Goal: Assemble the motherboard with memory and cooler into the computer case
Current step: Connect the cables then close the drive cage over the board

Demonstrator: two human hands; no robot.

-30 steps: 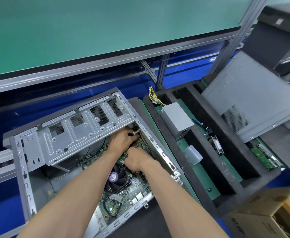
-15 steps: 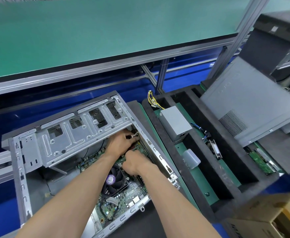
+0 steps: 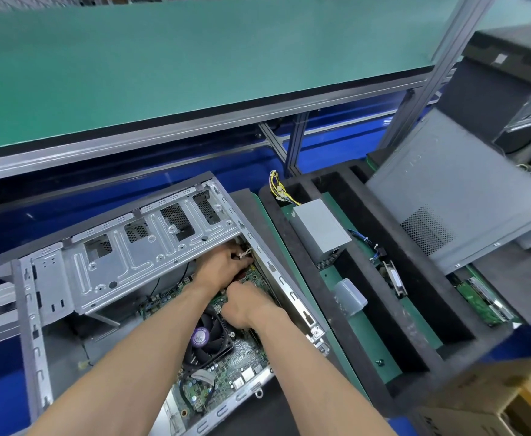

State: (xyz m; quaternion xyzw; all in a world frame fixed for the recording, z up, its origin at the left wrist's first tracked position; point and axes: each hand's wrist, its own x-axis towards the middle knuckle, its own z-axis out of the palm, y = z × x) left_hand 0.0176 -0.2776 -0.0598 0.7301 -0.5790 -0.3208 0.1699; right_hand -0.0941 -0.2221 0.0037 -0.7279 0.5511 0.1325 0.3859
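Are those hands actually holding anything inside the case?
Left hand pinches a small white connector by its end. What the curled right hand holds cannot be told.

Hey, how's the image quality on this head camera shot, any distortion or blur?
Head view: wide-angle lens bows the green-topped workbench edge; lighting even, soft shadow inside the grey metal computer case; corners slightly smeared, the brown cardboard box soft.

One head-worn view — close, looking forward and down into the computer case (image 3: 125, 265).
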